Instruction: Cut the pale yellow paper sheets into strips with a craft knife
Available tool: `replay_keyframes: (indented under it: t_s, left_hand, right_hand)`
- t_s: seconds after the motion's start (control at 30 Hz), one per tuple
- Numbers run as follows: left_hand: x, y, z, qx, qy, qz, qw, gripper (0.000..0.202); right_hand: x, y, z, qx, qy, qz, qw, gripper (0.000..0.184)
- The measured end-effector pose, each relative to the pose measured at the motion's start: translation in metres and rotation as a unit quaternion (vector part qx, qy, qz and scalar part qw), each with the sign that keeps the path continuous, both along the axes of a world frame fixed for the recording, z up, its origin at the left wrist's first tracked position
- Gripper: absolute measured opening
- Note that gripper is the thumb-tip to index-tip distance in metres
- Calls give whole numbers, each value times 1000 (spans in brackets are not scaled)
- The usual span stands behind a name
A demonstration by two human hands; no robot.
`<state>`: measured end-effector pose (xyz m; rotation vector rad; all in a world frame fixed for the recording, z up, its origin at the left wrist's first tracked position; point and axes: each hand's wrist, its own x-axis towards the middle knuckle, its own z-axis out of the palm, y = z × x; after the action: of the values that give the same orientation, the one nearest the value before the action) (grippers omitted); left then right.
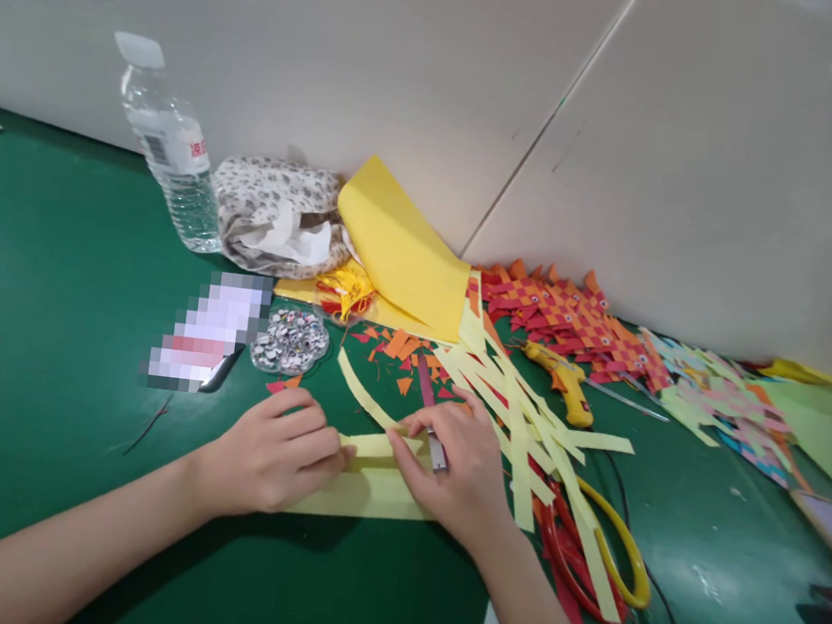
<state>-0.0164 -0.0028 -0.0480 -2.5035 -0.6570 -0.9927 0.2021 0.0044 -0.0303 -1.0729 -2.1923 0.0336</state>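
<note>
My left hand [280,452] is closed, its thumb and fingers pinching the left end of a folded piece of pale yellow paper [365,497] on the table. My right hand [456,457] is closed too. Between its thumb and index finger it pinches a narrow paper strip [360,386] that curls up to the left. A slim craft knife [437,450], dark pink with a metal end, is tucked in the same hand. Cut pale yellow strips [526,405] lie in a loose pile just right of that hand.
Behind are a water bottle [178,155], a patterned cloth pouch [279,196], a phone [210,334], a dish of googly eyes [290,341] and yellow sheets [405,241]. Rightward lie a glue gun [563,379], woven paper fish [573,315], scissors [631,537] and a black cable [667,611].
</note>
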Motion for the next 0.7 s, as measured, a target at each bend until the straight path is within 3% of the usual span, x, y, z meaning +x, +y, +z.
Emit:
replay_keyframes:
  t_s: [0.23,0.7]
  left_hand:
    - [0,-1,1,4,13,1,1000,17]
    - [0,-1,0,1,9,-12,1000,13]
  right_hand:
    - [-2,1,1,17,-47,7,999,14]
    - [0,1,-1,15,-41,-9,999,15]
